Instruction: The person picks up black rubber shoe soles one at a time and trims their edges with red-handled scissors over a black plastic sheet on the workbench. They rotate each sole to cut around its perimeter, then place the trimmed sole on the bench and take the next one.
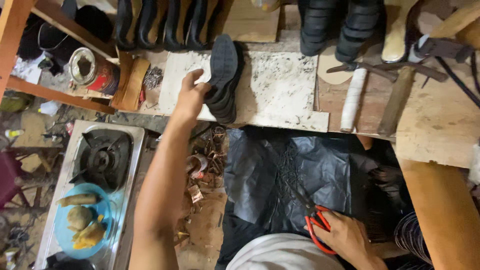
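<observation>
Left hand (191,95): extended forward onto the white, stained rectangular board (280,90); fingers curled against the side of the stack of black ridged rubber shoe soles (223,80), thumb raised; contact plain, full grasp not discernible.

Stack of black soles: lying lengthwise on the board, toe pointing away, at the board's left half.

Right hand (345,237): low, near the lap; fingers clenched through the loops of the red-handled scissors (314,220), dark blades aimed up and left over the sheet of black plastic-like material (285,175) draped below the bench edge.

Bench, far edge: row of upright black soles (160,22) at left; 2 ribbed black soles (340,27) at right, a tan sole just beside them.

Bench, right: white wrapped cylindrical roll (353,100) lying upright in view; wooden-handled hammer (397,97) just beside it; tan oval insole cutout (332,67) partly under the roll's far end.

Bench, left: round open metal tin with red label (95,70), lying tilted, dark contents inside; label text too small to tell; curved brown leather strip (131,82) just beside it; small pile of metal nails (153,77) next to the strip.

Floor, left: steel single-burner gas stove (102,160); round blue plate (82,220) holding yellowish-brown food pieces resting on the stove's near end. Brown offcuts (202,170) scattered between stove and black sheet.
</observation>
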